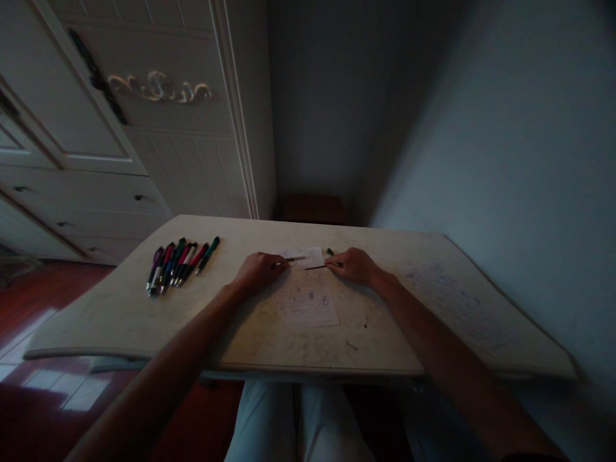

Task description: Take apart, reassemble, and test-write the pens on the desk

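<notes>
My left hand (262,269) is closed at the upper left of a written-on paper sheet (308,308), its fingertips pinching a thin pen refill (297,258) that looks pale toward its free end. Across from it, my right hand (355,264) is closed too, pinching a thin dark pen refill (315,267) that points left over the paper. The two tips are close together but appear apart. Just behind my right fingers lies a small dark green pen part (330,251), partly hidden by the hand.
Several click pens (176,264) in mixed colours lie at the left of the pale table (192,327). Small bits (353,345) rest near the front edge. Blue scribbles mark the tabletop at right. A white cabinet (192,147) stands at left, a wall (505,147) at right.
</notes>
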Demonstrator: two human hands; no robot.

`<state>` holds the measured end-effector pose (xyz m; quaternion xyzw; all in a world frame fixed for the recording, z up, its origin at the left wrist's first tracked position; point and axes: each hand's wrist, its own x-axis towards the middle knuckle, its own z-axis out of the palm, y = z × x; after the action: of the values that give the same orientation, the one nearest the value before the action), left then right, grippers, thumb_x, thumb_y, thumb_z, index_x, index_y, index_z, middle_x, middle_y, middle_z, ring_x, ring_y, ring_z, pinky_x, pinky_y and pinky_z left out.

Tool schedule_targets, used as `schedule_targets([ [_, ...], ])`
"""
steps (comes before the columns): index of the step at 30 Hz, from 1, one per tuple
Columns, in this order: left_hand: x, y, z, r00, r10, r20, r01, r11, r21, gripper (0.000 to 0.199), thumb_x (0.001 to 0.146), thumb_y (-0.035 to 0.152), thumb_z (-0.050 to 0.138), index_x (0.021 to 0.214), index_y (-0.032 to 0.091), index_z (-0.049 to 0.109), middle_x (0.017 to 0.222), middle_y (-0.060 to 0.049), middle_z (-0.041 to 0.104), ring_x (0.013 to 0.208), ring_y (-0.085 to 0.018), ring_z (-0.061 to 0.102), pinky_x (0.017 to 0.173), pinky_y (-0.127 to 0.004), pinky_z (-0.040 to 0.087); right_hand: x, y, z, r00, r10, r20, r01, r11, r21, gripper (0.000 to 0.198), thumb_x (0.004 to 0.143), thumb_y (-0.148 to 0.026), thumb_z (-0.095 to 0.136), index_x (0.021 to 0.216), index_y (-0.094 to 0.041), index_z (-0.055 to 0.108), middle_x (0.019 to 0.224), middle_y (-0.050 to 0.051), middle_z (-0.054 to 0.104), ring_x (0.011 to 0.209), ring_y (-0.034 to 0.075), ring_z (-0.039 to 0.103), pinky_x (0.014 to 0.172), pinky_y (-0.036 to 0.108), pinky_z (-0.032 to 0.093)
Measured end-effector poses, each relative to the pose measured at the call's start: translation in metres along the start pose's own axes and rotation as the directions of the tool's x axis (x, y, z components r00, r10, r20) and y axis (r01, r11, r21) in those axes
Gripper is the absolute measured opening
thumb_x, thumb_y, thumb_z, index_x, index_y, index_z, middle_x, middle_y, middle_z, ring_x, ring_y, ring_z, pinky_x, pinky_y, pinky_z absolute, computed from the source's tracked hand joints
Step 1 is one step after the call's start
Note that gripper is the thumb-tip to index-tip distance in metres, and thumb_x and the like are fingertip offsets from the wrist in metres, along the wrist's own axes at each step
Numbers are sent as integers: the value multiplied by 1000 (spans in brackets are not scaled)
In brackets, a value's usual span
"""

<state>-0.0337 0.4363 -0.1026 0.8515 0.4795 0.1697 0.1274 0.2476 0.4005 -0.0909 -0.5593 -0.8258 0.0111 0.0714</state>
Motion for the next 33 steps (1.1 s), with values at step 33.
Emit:
schedule_targets([
  [33, -1, 6, 3, 987, 161, 12, -162, 985, 56, 30, 92, 35, 51, 102, 24, 77, 90, -7, 77, 79, -21, 69, 72, -28, 47, -9, -3, -18, 971, 50, -233, -7, 983, 184, 15, 83, -27, 57, 91, -18, 66, 63, -2, 59, 54, 11, 49, 59, 24, 32],
])
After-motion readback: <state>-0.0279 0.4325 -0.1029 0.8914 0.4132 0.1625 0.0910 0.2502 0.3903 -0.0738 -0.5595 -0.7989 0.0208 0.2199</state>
